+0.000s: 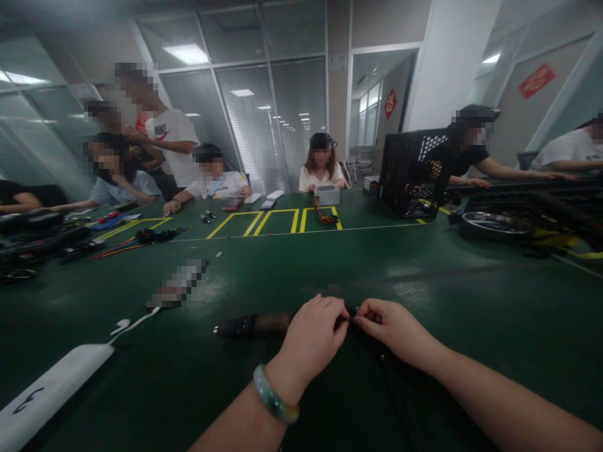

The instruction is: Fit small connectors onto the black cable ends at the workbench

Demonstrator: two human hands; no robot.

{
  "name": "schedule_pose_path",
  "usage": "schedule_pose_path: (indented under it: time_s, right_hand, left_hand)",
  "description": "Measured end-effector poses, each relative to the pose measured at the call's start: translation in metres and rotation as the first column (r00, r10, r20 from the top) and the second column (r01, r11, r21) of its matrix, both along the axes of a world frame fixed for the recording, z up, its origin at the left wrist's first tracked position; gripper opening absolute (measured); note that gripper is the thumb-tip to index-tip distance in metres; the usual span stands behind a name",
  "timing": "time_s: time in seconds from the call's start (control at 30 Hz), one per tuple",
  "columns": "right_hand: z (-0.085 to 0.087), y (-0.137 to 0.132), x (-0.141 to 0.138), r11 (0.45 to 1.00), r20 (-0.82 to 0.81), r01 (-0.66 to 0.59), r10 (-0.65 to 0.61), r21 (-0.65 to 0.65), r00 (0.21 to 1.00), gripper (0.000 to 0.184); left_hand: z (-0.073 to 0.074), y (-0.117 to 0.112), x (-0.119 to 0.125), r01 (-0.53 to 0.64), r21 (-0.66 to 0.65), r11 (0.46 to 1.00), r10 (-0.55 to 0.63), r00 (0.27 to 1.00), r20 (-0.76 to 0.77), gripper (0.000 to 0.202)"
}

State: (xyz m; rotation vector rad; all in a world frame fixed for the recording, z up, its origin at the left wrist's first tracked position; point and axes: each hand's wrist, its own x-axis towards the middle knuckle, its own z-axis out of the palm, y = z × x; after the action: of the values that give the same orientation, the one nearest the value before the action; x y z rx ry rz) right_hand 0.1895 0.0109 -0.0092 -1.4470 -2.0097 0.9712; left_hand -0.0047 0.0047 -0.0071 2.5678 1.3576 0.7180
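Two hands, our left hand (pixel 315 329) and right hand (pixel 393 323), pinch closed on a small dark piece (pixel 349 319), too blurred to name, at lower centre; our screwdriver (pixel 271 325) lies just left.

Dim o'all w/ bright lights (pixel 187 54) in glass (pixel 254 119), edges stretched & blurry.

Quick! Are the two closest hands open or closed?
Left hand: closed, fingertips pinched; can't tell on what.
Right hand: closed too; anything held is too small to tell.
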Motion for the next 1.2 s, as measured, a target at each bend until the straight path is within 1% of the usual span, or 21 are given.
schedule_pose_path:
  time_s: [0.17,0.23,0.47,0.6,0.7,0.77,1.07,1.2]
  right_hand:
    - [-0.0046,0.0025,0.0010,1.000,-0.007,-0.005,0.005,0.002,1.000,0.019]
    - [-0.0054,0.0028,0.0016,1.000,-0.015,-0.010,0.010,-0.004,1.000,0.019]
    - [-0.0037,0.0023,0.0018,1.000,-0.013,-0.004,0.004,-0.003,1.000,0.018]
    - [-0.0028,0.0027,0.0017,1.000,-0.015,-0.007,0.007,-0.005,1.000,0.018]
    - [-0.0032,0.0028,0.0017,1.000,-0.010,-0.012,0.012,0.010,1.000,0.018]
    - [-0.0036,0.0026,0.0018,1.000,-0.004,-0.011,0.011,0.011,1.000,0.018]
    - [-0.0029,0.0027,0.0016,1.000,-0.007,-0.009,0.009,0.008,1.000,0.017]
    - [-0.0019,0.0023,0.0010,1.000,-0.017,-0.009,0.009,0.013,1.000,0.017]
  left_hand:
    - [0.0039,-0.0011,0.0009,0.014,-0.008,1.000,-0.014,1.000,0.007,0.014]
    - [0.0048,-0.0014,0.0012,0.019,-0.007,1.000,-0.018,1.000,0.008,0.013]
    - [-0.0005,0.0003,0.0009,-0.005,0.002,1.000,0.005,1.000,0.005,0.007]
    - [0.0013,0.0000,0.0005,-0.004,-0.003,1.000,0.004,1.000,0.008,0.009]
    - [0.0044,-0.0007,0.0005,0.034,-0.005,0.999,-0.034,0.999,0.005,0.016]
    - [0.0052,-0.0011,0.0006,0.055,-0.008,0.998,-0.055,0.999,0.000,0.016]
    - [0.0033,-0.0012,0.0012,0.011,-0.006,1.000,-0.011,1.000,-0.001,0.008]
    - [0.0059,-0.0016,0.0025,0.006,-0.017,1.000,-0.006,1.000,0.002,0.012]
